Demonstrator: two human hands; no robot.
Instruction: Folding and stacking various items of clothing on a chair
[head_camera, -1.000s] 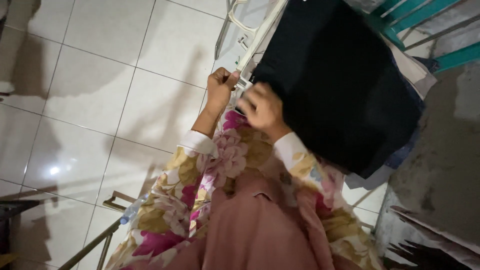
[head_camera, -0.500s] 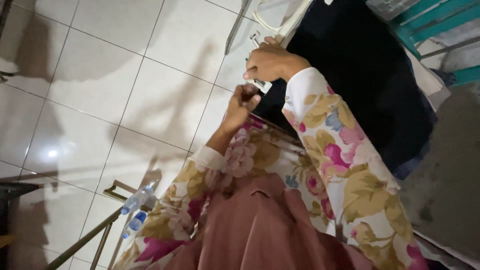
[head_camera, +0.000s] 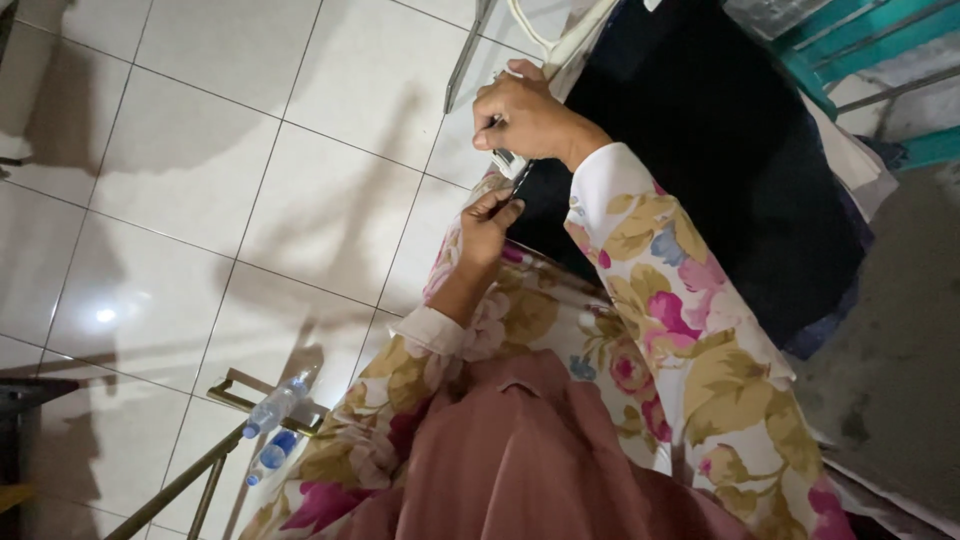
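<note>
The right hand covers most of a small silvery object, too hidden to identify, and the dark cloth runs past the top edge.

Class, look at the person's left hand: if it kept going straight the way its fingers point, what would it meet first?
Most likely the right hand, which grips a small pale object at the edge of the dark navy cloth. The left hand points up towards it, though depth is unclear.

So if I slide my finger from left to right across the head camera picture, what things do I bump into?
White floor tiles → two plastic bottles on a metal frame → left hand → right hand pinching the edge of dark cloth → teal chair frame.
</note>
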